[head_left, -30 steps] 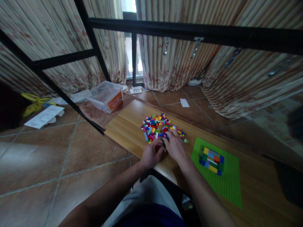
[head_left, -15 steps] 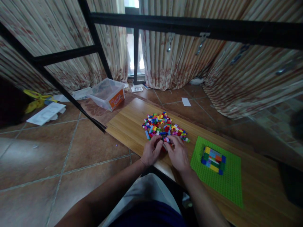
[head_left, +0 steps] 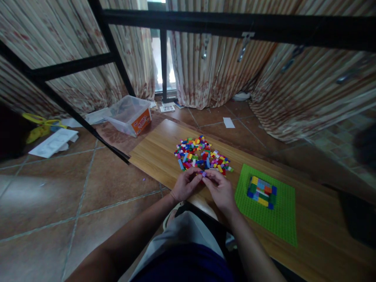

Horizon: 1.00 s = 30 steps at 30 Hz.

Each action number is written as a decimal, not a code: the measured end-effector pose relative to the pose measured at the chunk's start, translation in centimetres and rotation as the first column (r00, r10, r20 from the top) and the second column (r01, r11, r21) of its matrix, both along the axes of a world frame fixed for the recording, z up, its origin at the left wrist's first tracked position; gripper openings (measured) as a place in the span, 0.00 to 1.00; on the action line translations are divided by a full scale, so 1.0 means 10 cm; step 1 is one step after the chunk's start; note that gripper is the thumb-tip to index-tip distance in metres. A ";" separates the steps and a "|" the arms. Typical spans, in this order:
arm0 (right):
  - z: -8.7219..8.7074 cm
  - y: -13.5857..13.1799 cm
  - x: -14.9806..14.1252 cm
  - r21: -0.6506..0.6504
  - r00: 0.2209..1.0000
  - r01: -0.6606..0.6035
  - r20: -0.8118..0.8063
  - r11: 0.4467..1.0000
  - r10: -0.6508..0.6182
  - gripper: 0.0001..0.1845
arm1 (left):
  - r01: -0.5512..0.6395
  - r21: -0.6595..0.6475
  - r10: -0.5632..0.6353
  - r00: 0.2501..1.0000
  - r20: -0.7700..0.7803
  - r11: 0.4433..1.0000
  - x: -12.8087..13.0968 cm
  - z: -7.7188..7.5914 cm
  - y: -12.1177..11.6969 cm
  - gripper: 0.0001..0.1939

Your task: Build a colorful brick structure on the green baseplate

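My left hand point(head_left: 186, 183) and my right hand point(head_left: 219, 188) meet at the near edge of a heap of toy bricks point(head_left: 195, 147). Between their fingertips is a small purple toy brick point(head_left: 204, 174), pinched from both sides; the fingers cover part of it. To the right of my right hand lies a green baseplate point(head_left: 284, 219). On that plate stands a low block of joined bricks point(head_left: 261, 192) in yellow, blue, green, orange and light blue.
The wooden table point(head_left: 155, 150) carries the bricks and plate. Beyond its left end, a clear plastic box point(head_left: 129, 113) with an orange label sits on the floor. A black metal frame point(head_left: 205, 19) crosses in front of striped curtains point(head_left: 211, 74). White moulded packaging point(head_left: 54, 143) lies at left.
The purple brick now shows more clearly between my fingertips, and my hands have shifted a little. The whole view has tilted slightly, moving the surroundings up and left.
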State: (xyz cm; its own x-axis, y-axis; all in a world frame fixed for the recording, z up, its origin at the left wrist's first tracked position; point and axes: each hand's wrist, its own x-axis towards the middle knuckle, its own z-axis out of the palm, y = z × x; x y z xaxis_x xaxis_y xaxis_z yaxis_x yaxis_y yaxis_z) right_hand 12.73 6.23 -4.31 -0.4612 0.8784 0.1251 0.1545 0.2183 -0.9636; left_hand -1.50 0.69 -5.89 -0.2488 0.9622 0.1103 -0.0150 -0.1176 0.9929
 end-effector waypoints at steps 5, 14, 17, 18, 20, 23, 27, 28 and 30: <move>-0.02 -0.03 -0.02 -0.123 0.998 0.027 -0.058 0.992 -0.034 0.18 | 0.025 0.012 -0.026 0.999 0.043 1.000 -0.01 -0.03 0.00 0.20; -0.04 -0.06 -0.11 -0.403 0.968 0.112 -0.164 0.908 -0.192 0.21 | 0.082 0.061 -0.085 0.995 0.052 0.995 -0.01 -0.02 0.00 0.15; -0.05 -0.09 -0.11 -0.490 0.945 0.114 -0.215 0.864 -0.247 0.20 | 0.034 0.050 -0.033 0.999 -0.024 0.998 -0.02 -0.02 -0.01 0.15; -0.06 -0.10 -0.12 -0.516 0.933 0.112 -0.239 0.849 -0.268 0.19 | 0.024 0.042 -0.024 1.000 -0.020 0.999 -0.03 -0.02 -0.01 0.15; -0.07 -0.12 -0.13 -0.548 0.912 0.102 -0.282 0.830 -0.298 0.18 | 0.016 0.020 -0.016 1.000 0.016 1.000 -0.03 -0.04 -0.01 0.16; -0.10 -0.13 -0.12 -0.525 0.905 0.099 -0.306 0.845 -0.297 0.17 | 0.012 -0.008 -0.012 0.998 0.066 1.000 -0.03 -0.07 -0.01 0.17; -0.11 -0.04 -0.01 -0.262 0.957 0.222 -0.127 0.939 -0.261 0.16 | -0.016 0.011 0.016 1.000 0.003 1.000 -0.01 -0.12 0.00 0.15; -0.11 -0.01 0.03 -0.141 0.965 0.249 -0.051 0.958 -0.258 0.15 | -0.038 0.020 0.040 0.997 -0.072 0.999 0.00 -0.12 0.01 0.13; -0.10 0.05 0.09 0.094 0.962 0.247 0.096 0.964 -0.256 0.14 | -0.082 0.044 0.091 0.961 -0.260 0.996 0.02 -0.12 0.02 0.09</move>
